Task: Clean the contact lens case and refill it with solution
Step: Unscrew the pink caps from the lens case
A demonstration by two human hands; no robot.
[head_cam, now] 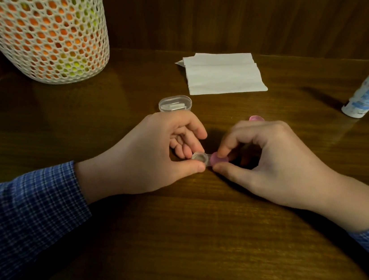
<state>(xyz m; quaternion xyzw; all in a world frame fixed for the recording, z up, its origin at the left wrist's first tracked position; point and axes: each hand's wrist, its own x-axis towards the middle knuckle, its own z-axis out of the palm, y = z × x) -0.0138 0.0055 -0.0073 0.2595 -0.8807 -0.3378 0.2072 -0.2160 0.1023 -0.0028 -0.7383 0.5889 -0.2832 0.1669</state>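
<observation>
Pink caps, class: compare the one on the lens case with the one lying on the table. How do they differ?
The pink cap on the case is pinched by the right hand; the loose pink cap lies untouched on the table. The first sits on its well; the second is off, farther back, half hidden. Both are round and pink.

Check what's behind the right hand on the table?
A pink cap peeks out just past the knuckles of the right hand, lying on the table. Only its far edge shows; the rest is covered by the hand, so I cannot tell which way up it lies.

Dim light falls on a dark wooden table point(188, 246) against a wood-panelled wall point(242, 13).
</observation>
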